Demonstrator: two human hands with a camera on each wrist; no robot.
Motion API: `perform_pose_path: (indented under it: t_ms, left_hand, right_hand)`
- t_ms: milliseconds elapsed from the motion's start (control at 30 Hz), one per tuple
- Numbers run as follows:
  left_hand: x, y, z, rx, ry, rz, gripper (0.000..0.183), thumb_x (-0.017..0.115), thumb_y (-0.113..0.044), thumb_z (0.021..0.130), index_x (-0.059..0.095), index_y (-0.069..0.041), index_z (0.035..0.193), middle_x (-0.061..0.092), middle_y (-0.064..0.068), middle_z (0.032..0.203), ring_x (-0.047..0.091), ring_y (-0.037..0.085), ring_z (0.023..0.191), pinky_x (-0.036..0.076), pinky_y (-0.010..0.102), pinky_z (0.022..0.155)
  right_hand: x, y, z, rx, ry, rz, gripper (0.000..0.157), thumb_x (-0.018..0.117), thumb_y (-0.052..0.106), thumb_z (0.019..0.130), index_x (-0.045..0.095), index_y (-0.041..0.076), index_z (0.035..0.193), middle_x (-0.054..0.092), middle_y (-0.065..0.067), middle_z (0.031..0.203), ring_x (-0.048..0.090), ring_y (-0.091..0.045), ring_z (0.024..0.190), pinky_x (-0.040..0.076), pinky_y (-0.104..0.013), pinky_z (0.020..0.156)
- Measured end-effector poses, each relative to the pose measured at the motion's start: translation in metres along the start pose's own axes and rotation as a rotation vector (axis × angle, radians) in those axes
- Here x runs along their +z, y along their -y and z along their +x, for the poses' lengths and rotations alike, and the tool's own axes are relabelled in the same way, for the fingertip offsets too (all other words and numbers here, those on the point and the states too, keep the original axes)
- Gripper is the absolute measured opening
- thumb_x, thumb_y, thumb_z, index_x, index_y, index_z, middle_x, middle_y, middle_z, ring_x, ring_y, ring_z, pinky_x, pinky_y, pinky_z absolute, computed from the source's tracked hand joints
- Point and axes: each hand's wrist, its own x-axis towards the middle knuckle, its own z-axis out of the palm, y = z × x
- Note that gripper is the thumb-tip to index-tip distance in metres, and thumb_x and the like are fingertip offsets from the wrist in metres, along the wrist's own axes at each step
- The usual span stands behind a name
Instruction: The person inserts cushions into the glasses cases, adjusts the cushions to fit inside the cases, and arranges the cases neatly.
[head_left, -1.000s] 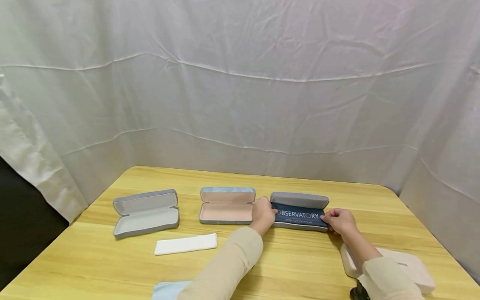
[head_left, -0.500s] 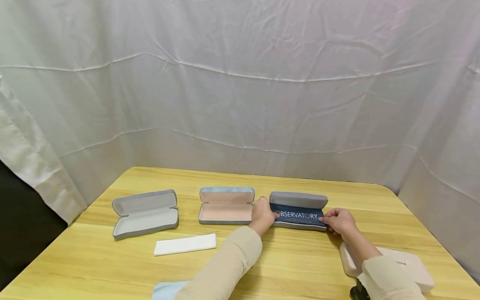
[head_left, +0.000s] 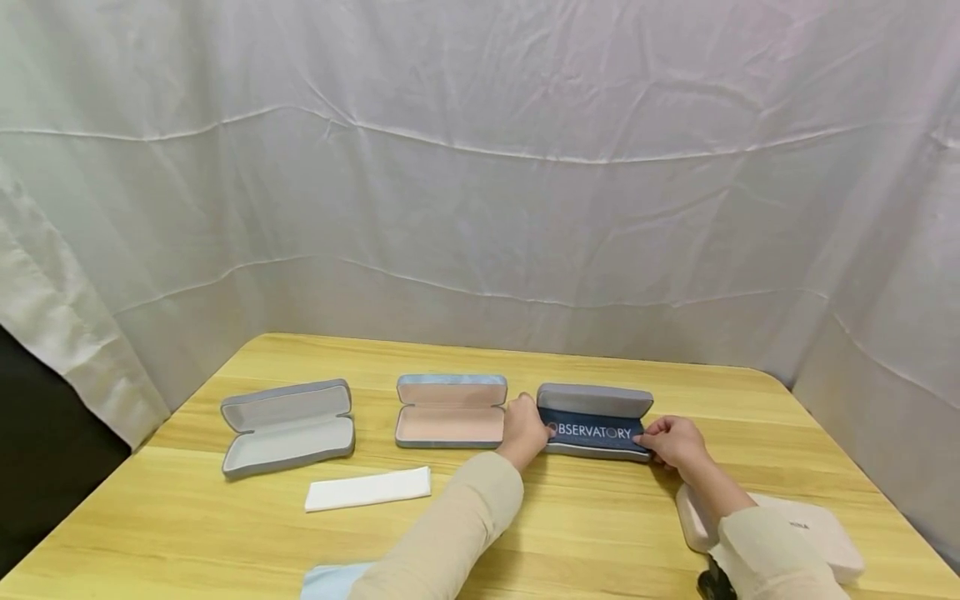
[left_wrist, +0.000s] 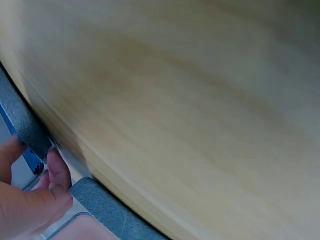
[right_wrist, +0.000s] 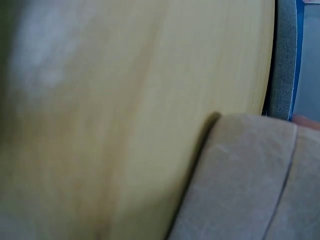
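A dark blue cleaning cloth (head_left: 581,417) printed "OBSERVATORY" lies in the base of the rightmost open grey glasses case (head_left: 596,402). My left hand (head_left: 525,432) pinches the cloth's left end at the case's side; in the left wrist view, thumb and finger straddle the case corner. At the right end, my right hand (head_left: 673,442) pinches the cloth between thumb and forefinger. Only a sliver of that hand shows in the right wrist view, beyond the pinkish closed case (right_wrist: 240,170). The left fingertips are partly hidden in the head view.
An open pink-lined glasses case (head_left: 450,423) stands just left of my left hand. Farther left is an open grey case (head_left: 292,442). A folded white cloth (head_left: 367,489) and a light blue cloth (head_left: 330,581) lie in front. A black object (head_left: 714,583) sits by my right sleeve.
The cloth's lower line of print has gone out of sight as its front edge sinks into the case. Both hands stay at its ends. The whole view shifts slightly.
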Motion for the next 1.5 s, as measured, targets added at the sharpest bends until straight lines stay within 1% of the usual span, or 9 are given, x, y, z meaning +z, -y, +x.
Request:
perform_pose_path:
  t_ms: [233,400,567,733,867,1000,1200,1267,1500]
  left_hand:
    - [0.000,0.002,0.001,0.017,0.041,0.032,0.039,0.082,-0.009,0.068,0.057,0.005,0.096,0.064,0.020,0.093,0.064,0.028,0.091,0.053,0.034,0.079]
    - [-0.005,0.003,0.001,0.049,0.123,0.020,0.039,0.076,-0.016,0.076,0.055,0.006,0.101,0.061,0.020,0.096,0.061,0.028,0.091,0.051,0.036,0.079]
    - [-0.014,0.005,0.002,0.093,0.230,-0.048,0.069,0.075,-0.028,0.078,0.042,0.011,0.126,0.058,0.025,0.113,0.058,0.031,0.102,0.049,0.039,0.086]
    - [-0.019,0.010,0.001,0.130,0.313,-0.113,0.097,0.081,-0.027,0.072,0.023,0.008,0.141,0.051,0.026,0.128,0.050,0.033,0.118,0.042,0.042,0.100]
    - [-0.021,0.012,0.000,0.136,0.333,-0.125,0.104,0.083,-0.023,0.069,0.018,0.005,0.144,0.048,0.025,0.132,0.046,0.033,0.124,0.038,0.043,0.104]
    - [-0.021,0.012,-0.001,0.136,0.335,-0.128,0.105,0.084,-0.020,0.067,0.016,0.002,0.145,0.046,0.024,0.134,0.045,0.034,0.125,0.036,0.044,0.106]
    - [-0.020,0.014,-0.002,0.137,0.330,-0.127,0.103,0.084,-0.015,0.067,0.018,-0.001,0.145,0.047,0.024,0.134,0.045,0.035,0.124,0.036,0.044,0.105]
    - [-0.020,0.014,-0.002,0.140,0.327,-0.128,0.102,0.084,-0.014,0.067,0.019,-0.002,0.145,0.047,0.024,0.134,0.046,0.034,0.124,0.036,0.044,0.105]
    - [-0.017,0.017,-0.003,0.163,0.319,-0.112,0.099,0.083,-0.013,0.067,0.022,0.000,0.143,0.047,0.024,0.134,0.045,0.035,0.125,0.036,0.045,0.106]
  right_hand:
    - [-0.001,0.001,-0.002,-0.017,0.014,-0.016,0.025,0.067,0.012,0.081,0.054,-0.006,0.092,0.053,-0.007,0.068,0.050,-0.014,0.055,0.044,-0.026,0.049]
    - [-0.005,-0.004,-0.001,-0.016,0.069,0.054,0.045,0.066,0.019,0.082,0.048,-0.010,0.111,0.054,-0.006,0.071,0.051,-0.011,0.056,0.045,-0.023,0.049]
    - [-0.015,-0.006,0.001,-0.050,0.156,0.088,0.070,0.064,0.032,0.086,0.032,-0.009,0.134,0.057,-0.019,0.100,0.055,-0.013,0.073,0.049,-0.023,0.058]
    - [-0.022,-0.003,0.000,-0.137,0.206,0.089,0.078,0.055,0.042,0.091,0.021,-0.007,0.142,0.043,-0.034,0.130,0.056,-0.031,0.106,0.054,-0.033,0.079]
    - [-0.022,0.002,0.000,-0.171,0.220,0.121,0.081,0.049,0.043,0.094,0.012,-0.008,0.144,0.034,-0.034,0.139,0.050,-0.034,0.117,0.049,-0.039,0.092]
    - [-0.018,0.007,0.000,-0.177,0.216,0.153,0.082,0.047,0.042,0.095,0.006,-0.009,0.145,0.028,-0.035,0.142,0.047,-0.030,0.116,0.046,-0.037,0.096]
    - [-0.012,0.011,0.000,-0.169,0.206,0.190,0.080,0.047,0.040,0.096,0.007,-0.009,0.145,0.029,-0.035,0.139,0.048,-0.020,0.102,0.047,-0.020,0.079]
    - [-0.012,0.011,0.000,-0.166,0.203,0.193,0.080,0.047,0.040,0.095,0.007,-0.009,0.145,0.029,-0.035,0.138,0.048,-0.019,0.098,0.046,-0.019,0.074]
    - [-0.009,0.008,-0.003,-0.181,0.184,0.189,0.073,0.048,0.038,0.096,0.017,-0.007,0.143,0.036,-0.033,0.135,0.049,-0.018,0.098,0.046,-0.018,0.074]
